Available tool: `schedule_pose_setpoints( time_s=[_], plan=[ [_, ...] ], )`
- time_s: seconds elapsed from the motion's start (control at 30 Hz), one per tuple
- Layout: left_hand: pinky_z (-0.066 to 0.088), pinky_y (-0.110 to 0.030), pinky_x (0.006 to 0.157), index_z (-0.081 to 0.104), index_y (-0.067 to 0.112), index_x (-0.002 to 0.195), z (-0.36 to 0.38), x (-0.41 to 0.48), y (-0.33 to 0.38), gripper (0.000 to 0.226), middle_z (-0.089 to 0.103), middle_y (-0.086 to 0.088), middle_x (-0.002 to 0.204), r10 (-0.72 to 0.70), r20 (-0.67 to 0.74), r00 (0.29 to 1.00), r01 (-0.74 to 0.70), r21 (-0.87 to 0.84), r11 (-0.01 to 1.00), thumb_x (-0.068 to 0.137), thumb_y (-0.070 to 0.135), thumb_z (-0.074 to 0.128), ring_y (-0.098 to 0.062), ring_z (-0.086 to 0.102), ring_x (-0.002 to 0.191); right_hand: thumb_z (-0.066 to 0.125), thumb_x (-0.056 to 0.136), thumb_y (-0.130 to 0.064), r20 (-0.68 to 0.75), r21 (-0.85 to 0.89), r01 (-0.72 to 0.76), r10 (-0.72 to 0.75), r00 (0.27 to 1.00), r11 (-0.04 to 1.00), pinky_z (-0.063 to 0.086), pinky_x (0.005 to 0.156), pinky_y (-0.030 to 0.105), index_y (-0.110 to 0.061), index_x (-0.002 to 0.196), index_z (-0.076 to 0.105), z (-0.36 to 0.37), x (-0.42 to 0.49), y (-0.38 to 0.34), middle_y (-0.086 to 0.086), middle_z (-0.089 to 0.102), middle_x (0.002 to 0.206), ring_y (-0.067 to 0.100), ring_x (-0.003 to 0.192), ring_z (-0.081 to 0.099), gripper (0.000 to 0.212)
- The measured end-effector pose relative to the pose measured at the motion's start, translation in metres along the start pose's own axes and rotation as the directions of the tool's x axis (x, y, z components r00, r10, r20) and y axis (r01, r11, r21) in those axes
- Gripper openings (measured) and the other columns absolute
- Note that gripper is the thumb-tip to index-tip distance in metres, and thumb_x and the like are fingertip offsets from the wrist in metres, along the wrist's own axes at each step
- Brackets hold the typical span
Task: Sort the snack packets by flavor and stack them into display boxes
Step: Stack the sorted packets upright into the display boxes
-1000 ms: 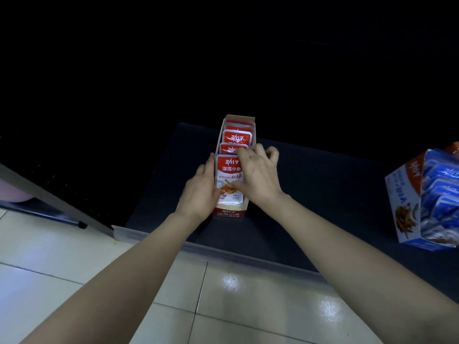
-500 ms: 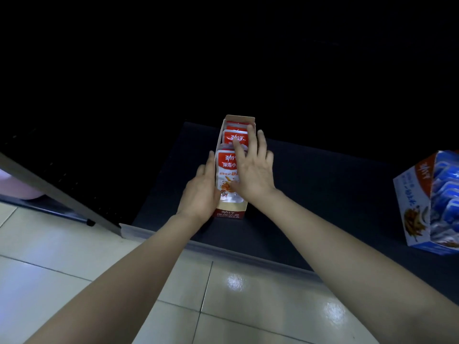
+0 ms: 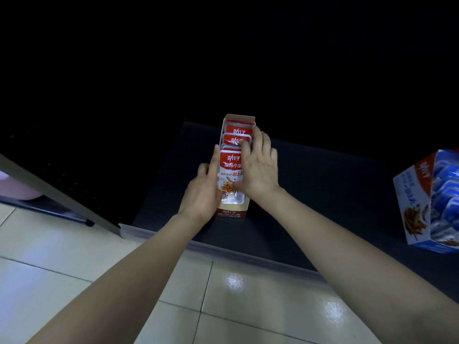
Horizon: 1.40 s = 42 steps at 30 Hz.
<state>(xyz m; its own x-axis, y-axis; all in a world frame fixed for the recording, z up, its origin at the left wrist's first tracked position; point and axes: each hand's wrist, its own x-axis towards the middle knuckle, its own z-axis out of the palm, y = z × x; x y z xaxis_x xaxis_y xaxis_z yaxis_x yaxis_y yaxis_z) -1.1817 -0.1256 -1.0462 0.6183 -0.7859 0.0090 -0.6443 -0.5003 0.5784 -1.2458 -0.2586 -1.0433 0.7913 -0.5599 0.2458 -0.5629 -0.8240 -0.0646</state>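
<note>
The red display box [image 3: 232, 212] stands on a dark shelf [image 3: 323, 194] low over the tiled floor [image 3: 74, 264], its short front wall facing the person and its taller back wall at the far end. A row of red snack packets [image 3: 238, 140] fills it, standing one behind another and leaning back. The front packet [image 3: 229, 170] shows its whole printed face.

The right hand [image 3: 259, 170] lies palm down over the right half of the row. Its fingers [image 3: 257, 140] are straight and only slightly spread. They reach back over the packets behind, with the tips near the box's back wall. The thumb rests across the lower part of the front packet. Nothing is pinched or wrapped; the hand simply presses flat on the packet tops.

The left hand [image 3: 202, 192] sits against the outside of the box's left wall. One finger runs straight up along that wall, touching its upper edge beside the front packet. The other fingers lie lower on the outside and are foreshortened, so their bend is hard to read. This hand holds no packet.

Well apart, at the right edge of the head view, a blue display box [image 3: 412, 202] stands on the same shelf, filled with blue packets [image 3: 447, 192].
</note>
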Motion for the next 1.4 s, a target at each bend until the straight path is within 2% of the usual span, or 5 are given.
schedule_pose_setpoints(
  time_s=[0.23, 0.57, 0.93, 1.17, 1.4],
  plan=[
    [0.053, -0.032, 0.066, -0.019, 0.033, 0.149, -0.001, 0.0, 0.002, 0.089, 0.044, -0.013, 0.126, -0.03, 0.012, 0.999, 0.03, -0.008, 1.0, 0.097, 0.017, 0.051, -0.015, 0.057, 0.075, 0.09, 0.046, -0.048, -0.117, -0.143, 0.061, -0.078, 0.99, 0.988, 0.04, 0.096, 0.045, -0.007, 0.115, 0.056, 0.007, -0.005, -0.001, 0.013, 0.057, 0.121, 0.03, 0.12, 0.048, 0.087],
    [0.055, -0.04, 0.074, -0.018, 0.038, 0.149, -0.001, 0.0, 0.0, 0.094, 0.041, -0.01, 0.134, -0.034, 0.012, 0.999, 0.035, -0.094, 0.995, 0.092, 0.003, 0.048, -0.018, 0.059, 0.083, 0.082, 0.064, -0.033, -0.236, -0.008, 0.104, -0.103, 0.966, 0.995, 0.026, 0.093, 0.042, -0.012, 0.105, 0.056, 0.007, 0.008, 0.0, 0.006, 0.06, 0.104, 0.028, 0.104, 0.05, 0.053],
    [0.053, -0.033, 0.058, -0.025, 0.04, 0.145, 0.003, 0.008, -0.001, 0.095, 0.024, -0.011, 0.148, -0.031, 0.016, 0.999, 0.03, 0.028, 0.999, 0.094, 0.008, 0.048, -0.017, 0.056, 0.071, 0.08, 0.074, -0.035, 0.041, 0.358, -0.045, 0.033, 0.999, 0.933, 0.037, 0.107, 0.052, -0.024, 0.154, 0.013, 0.007, 0.008, 0.008, 0.017, -0.005, 0.159, 0.037, 0.141, 0.025, 0.105],
    [0.051, -0.03, 0.053, -0.024, 0.032, 0.148, 0.005, 0.013, 0.003, 0.093, 0.016, -0.013, 0.153, 0.011, -0.02, 1.0, -0.01, 0.041, 0.999, 0.094, 0.018, 0.051, -0.015, 0.055, 0.065, 0.079, 0.076, -0.023, -0.074, 0.34, -0.024, 0.052, 0.996, 0.94, 0.056, 0.082, 0.044, -0.013, 0.146, 0.028, 0.011, 0.015, 0.0, 0.02, 0.016, 0.155, 0.036, 0.125, 0.046, 0.087],
    [0.056, -0.034, 0.066, -0.019, 0.033, 0.149, 0.006, 0.016, 0.006, 0.093, 0.007, -0.012, 0.155, -0.022, -0.014, 1.0, 0.021, -0.063, 0.998, 0.094, 0.021, 0.054, -0.017, 0.059, 0.078, 0.081, 0.073, -0.018, -0.055, 0.407, 0.046, -0.026, 0.998, 0.912, 0.053, 0.092, 0.043, -0.019, 0.149, 0.024, 0.015, 0.014, 0.01, 0.017, 0.007, 0.157, 0.034, 0.134, 0.035, 0.095]
  ],
)
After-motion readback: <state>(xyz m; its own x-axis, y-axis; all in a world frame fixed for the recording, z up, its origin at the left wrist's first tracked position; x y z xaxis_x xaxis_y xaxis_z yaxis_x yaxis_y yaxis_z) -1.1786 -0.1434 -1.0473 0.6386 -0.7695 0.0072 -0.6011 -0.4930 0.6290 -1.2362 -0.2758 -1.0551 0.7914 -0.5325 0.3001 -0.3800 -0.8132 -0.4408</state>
